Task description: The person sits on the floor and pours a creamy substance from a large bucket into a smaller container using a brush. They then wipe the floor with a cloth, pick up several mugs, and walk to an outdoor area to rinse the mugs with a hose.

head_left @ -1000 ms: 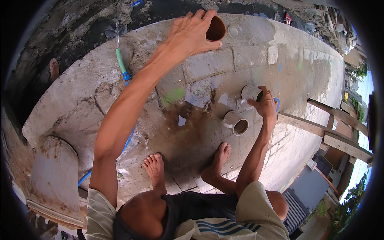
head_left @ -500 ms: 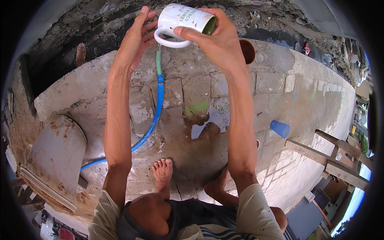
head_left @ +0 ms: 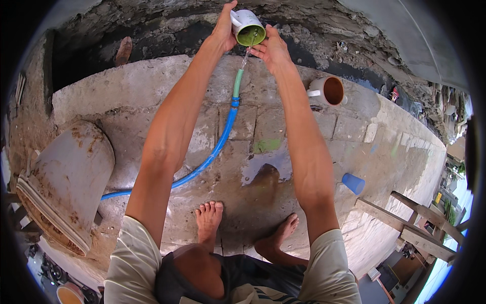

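A white mug [head_left: 246, 19] with a green inside is held up at the far edge of the pavement, its mouth tipped toward me. My left hand [head_left: 225, 31] grips it on the handle side. My right hand [head_left: 274, 49] is beside the mouth, fingers stretched out close to the water; whether its thumb touches the rim is unclear. A clear stream of water [head_left: 245, 59] runs between the mug's mouth and the green tip of a blue hose [head_left: 226, 133] just below.
Right of my right forearm stands a white mug with a brown inside [head_left: 332, 91]. A blue plastic cup [head_left: 353, 184] lies farther right, near a wooden frame [head_left: 405, 223]. A stained, pale curved container [head_left: 76, 177] lies at left. Beyond the pavement runs a dark ditch [head_left: 172, 38].
The mug has passed from my right hand to my left and turned its mouth toward me. Both hands have shifted, the left one rightward. The water stream now shows plainly.
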{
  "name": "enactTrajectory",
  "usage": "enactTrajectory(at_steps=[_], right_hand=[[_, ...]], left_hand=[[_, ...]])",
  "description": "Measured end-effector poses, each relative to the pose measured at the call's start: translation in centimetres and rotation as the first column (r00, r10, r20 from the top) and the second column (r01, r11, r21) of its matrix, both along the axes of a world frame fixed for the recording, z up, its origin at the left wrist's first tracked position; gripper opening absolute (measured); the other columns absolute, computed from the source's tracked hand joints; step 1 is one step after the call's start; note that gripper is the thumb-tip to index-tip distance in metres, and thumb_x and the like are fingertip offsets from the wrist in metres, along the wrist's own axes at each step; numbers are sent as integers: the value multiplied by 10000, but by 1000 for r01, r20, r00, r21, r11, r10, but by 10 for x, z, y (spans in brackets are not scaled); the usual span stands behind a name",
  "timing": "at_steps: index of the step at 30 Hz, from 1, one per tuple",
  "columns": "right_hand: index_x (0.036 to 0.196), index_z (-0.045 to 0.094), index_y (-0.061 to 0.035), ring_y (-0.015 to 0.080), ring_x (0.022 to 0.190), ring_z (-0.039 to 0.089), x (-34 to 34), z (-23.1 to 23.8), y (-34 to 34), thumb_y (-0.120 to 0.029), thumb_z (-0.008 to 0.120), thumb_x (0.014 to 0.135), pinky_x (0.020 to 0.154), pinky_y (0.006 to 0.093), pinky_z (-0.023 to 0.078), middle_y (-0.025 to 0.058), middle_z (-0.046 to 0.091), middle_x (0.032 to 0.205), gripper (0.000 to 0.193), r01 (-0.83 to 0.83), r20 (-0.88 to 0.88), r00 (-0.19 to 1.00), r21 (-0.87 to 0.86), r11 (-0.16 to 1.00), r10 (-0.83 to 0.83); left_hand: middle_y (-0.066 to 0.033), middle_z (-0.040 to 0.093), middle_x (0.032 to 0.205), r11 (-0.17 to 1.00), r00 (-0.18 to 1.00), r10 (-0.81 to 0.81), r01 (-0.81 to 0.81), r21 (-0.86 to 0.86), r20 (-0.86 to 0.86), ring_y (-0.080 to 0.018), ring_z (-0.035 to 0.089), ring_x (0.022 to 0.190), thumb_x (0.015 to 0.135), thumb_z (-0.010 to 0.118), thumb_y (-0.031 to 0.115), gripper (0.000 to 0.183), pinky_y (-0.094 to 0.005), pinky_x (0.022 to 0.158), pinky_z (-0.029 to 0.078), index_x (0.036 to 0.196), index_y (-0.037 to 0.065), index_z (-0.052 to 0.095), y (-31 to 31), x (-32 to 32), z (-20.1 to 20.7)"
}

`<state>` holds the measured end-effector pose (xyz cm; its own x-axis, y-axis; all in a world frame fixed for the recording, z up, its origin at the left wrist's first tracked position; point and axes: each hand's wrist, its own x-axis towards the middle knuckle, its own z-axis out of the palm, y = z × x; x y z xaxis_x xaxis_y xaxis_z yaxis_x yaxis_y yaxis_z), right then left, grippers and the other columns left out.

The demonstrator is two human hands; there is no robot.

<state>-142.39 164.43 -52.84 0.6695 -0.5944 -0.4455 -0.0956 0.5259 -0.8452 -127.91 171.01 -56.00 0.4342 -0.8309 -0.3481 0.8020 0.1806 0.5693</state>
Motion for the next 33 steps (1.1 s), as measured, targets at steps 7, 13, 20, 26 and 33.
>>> enactTrajectory(at_steps=[7,13,20,26,33], right_hand=[[1377,490,43,306,1039,717,-13,-3,6,-251,527,1052,862,435,629,216,658,1217,440,52,-38,998,-166,985,-59],[1432,464,35,276,1039,718,-23,-4,4,-85,542,1018,850,398,642,191,647,1215,438,-19,-60,998,-380,925,-4],[1508,391,2,252,1008,711,2,-14,15,-39,596,986,815,367,644,179,646,1181,563,53,12,999,-330,942,-52],[1123,560,14,309,902,682,-6,-21,17,34,671,850,805,427,558,188,653,1017,295,188,67,975,-753,631,-211],[1266,496,101,519,1170,549,17,-9,36,-110,620,927,1024,619,419,323,532,1273,418,-18,7,998,-910,415,60]], left_hand=[[-183,741,1118,991,989,-91,78,-106,-120,-344,721,1034,962,475,682,758,-498,971,581,1233,3,676,-3,-3,-15],[-180,737,1115,993,981,-68,50,-104,-179,-348,716,1036,950,492,579,668,-494,968,582,1228,-2,672,-6,-9,-8],[-176,633,1240,987,888,124,-156,35,442,-359,646,1160,870,657,243,525,-469,986,558,1341,30,564,-2,5,13],[-244,461,1398,837,-233,158,-484,-255,960,-406,476,1307,790,778,189,696,-466,1105,419,1420,42,521,-13,-11,61],[-152,609,1301,900,690,30,-334,282,723,-257,631,1145,960,654,413,626,-399,1035,489,1436,25,536,-21,66,-9]])
